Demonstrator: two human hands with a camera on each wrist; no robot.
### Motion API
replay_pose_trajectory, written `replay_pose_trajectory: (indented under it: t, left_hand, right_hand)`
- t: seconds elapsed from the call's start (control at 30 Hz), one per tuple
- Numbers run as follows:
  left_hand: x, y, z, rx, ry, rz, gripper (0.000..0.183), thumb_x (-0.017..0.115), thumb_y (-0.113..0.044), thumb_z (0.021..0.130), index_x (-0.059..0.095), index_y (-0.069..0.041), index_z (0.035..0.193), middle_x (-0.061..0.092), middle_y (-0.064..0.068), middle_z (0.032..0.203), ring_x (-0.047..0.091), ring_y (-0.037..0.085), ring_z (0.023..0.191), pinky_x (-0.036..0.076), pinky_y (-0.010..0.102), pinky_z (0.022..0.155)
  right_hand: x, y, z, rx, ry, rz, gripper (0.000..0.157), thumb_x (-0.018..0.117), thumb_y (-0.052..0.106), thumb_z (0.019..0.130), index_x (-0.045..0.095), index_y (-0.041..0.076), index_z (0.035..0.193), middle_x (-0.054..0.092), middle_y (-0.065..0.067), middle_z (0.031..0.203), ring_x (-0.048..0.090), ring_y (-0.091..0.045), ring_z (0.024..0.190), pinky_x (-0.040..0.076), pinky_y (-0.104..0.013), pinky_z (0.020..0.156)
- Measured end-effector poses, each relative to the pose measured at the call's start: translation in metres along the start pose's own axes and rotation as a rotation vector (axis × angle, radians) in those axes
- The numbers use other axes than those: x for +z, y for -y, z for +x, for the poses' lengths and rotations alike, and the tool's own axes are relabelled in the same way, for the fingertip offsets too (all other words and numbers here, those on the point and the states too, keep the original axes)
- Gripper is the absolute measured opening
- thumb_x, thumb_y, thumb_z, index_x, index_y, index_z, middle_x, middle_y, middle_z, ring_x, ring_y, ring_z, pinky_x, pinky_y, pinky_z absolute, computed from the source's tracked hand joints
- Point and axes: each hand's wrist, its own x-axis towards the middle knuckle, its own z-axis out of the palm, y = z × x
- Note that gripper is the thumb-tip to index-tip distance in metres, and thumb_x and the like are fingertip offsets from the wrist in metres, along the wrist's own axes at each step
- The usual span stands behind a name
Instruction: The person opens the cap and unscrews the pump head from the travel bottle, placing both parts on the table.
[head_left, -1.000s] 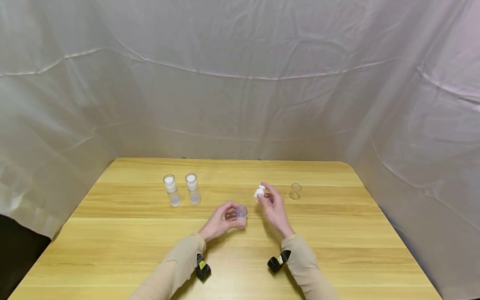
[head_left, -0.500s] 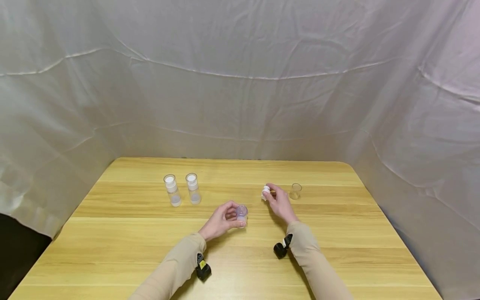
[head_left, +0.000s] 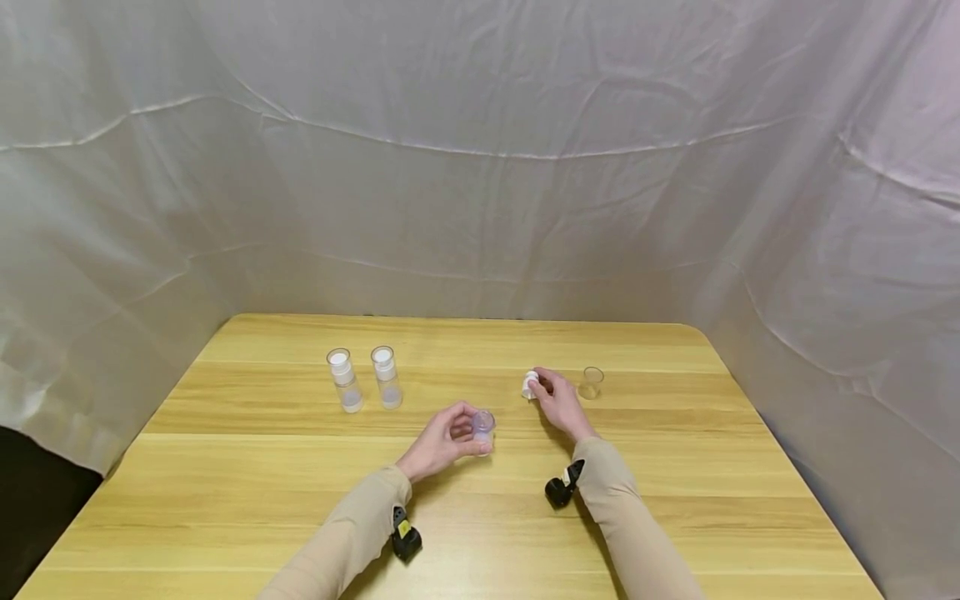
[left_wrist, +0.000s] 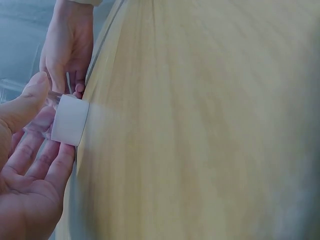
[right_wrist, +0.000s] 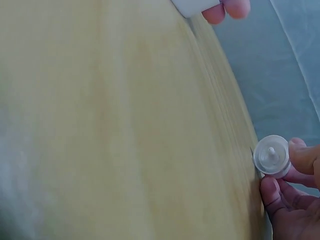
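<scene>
Over the middle of the table, my left hand point(head_left: 437, 446) grips a small clear bottle point(head_left: 484, 422) with a white base, thumb on one side and fingers on the other. The left wrist view shows that white base point(left_wrist: 70, 121) facing the camera. Farther right and back, my right hand point(head_left: 564, 410) pinches a white pump head point(head_left: 529, 387) between thumb and fingers, close over the tabletop. Its round underside point(right_wrist: 271, 156), with a small nub at the centre, faces the right wrist camera. A clear cap point(head_left: 591, 385) stands just right of this hand.
Two capped pump bottles point(head_left: 345, 392) point(head_left: 387, 388) stand upright side by side at the back left of the wooden table point(head_left: 225, 500). Grey cloth point(head_left: 480, 208) hangs behind the table and along both sides.
My right hand has moved right and slightly lower with the white pump head, away from the left hand, then stayed nearly still. The left hand and clear bottle have not moved.
</scene>
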Motion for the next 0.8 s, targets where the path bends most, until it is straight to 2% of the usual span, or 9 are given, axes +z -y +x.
replay_pose_trajectory:
  t: [0.23, 0.47, 0.8]
  left_hand:
    - [0.0, -0.001, 0.001, -0.018, -0.006, -0.025, 0.037, 0.077, -0.004, 0.085, 0.056, 0.004, 0.115, 0.063, 0.026, 0.127, 0.061, 0.042, 0.122, 0.049, 0.052, 0.112]
    - [0.0, 0.0, 0.0, -0.01, -0.002, -0.015, 0.037, 0.076, -0.003, 0.085, 0.055, 0.005, 0.115, 0.063, 0.027, 0.127, 0.061, 0.043, 0.122, 0.049, 0.053, 0.112]
    - [0.0, -0.003, -0.001, -0.022, 0.005, -0.015, 0.037, 0.076, -0.005, 0.086, 0.056, 0.004, 0.116, 0.062, 0.026, 0.128, 0.06, 0.043, 0.124, 0.048, 0.053, 0.113]
  right_hand:
    - [0.001, -0.003, 0.0, -0.035, -0.022, 0.023, 0.046, 0.055, 0.01, 0.102, 0.047, -0.015, 0.14, 0.06, -0.033, 0.13, 0.059, -0.045, 0.121, 0.048, -0.056, 0.108]
    - [0.002, -0.005, -0.009, 0.023, 0.022, 0.057, 0.05, 0.05, 0.017, 0.106, 0.041, -0.008, 0.148, 0.05, -0.031, 0.145, 0.053, -0.043, 0.129, 0.044, -0.056, 0.114]
    - [0.003, -0.006, -0.019, 0.061, 0.025, 0.134, 0.052, 0.049, 0.019, 0.106, 0.037, -0.003, 0.152, 0.045, -0.027, 0.151, 0.048, -0.04, 0.134, 0.039, -0.055, 0.119]
